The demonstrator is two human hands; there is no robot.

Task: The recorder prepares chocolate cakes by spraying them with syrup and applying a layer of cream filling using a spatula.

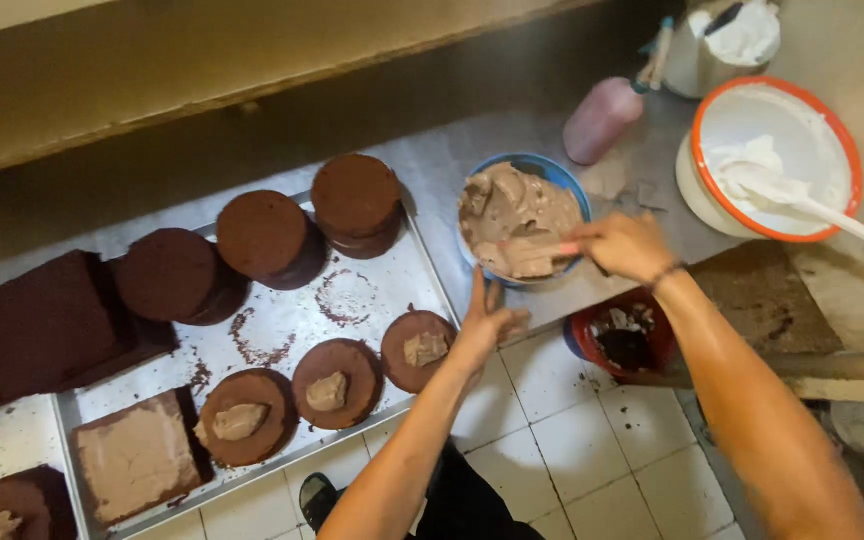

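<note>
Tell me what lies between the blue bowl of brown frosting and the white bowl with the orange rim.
In the head view, the blue bowl and the white bowl are separated by bare metal counter with a few crumbs; a pink bottle lies just behind that stretch.

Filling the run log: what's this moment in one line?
right hand: spatula in blue bowl of brown frosting | left hand: open, beside bowl | tray: round cakes dolloped

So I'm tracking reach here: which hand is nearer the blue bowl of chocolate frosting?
Right. The right hand is at the blue bowl's right rim, working a spatula in the frosting. The left hand rests open just below the bowl, at the tray's corner.
</note>
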